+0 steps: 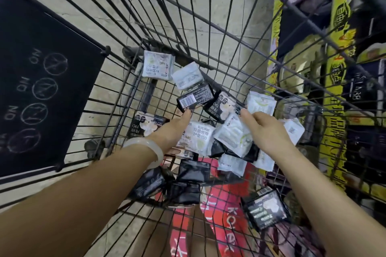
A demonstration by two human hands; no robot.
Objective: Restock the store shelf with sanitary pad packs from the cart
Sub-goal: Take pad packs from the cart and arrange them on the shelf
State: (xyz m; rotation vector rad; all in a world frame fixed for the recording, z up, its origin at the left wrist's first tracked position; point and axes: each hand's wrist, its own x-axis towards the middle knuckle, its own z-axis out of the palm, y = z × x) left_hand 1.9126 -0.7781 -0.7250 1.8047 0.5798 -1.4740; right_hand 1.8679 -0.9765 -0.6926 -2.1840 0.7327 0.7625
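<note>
From the head view, both arms reach down into a wire cart (117,98) whose basket holds a loose scatter of small sanitary pad packs, some white, some black. The left hand (175,129), a pale bangle (146,151) on its wrist, has its fingertips at the lower edge of a black pack (195,98) with a barcode; whether it already pinches the pack or only touches it I cannot tell. The right hand (264,129) hovers with fingers loosely spread and holds nothing, its fingertips just beside a white pack (231,137) tilted on top of the pile.

The packs look light and soft: thin plastic film over squashy padding, so probably a bit slippery and easy to crumple but not fragile. I would take each across its flat faces, thumb on one side and fingers on the other, not by a sealed edge, and several should stack in one hand.

Under the packs lies a flattened red carton (225,210). The store shelf (342,52) stands to the right beyond the cart wall, already stocked with yellow and dark goods. A black sign (41,81) hangs on the cart's left side
</note>
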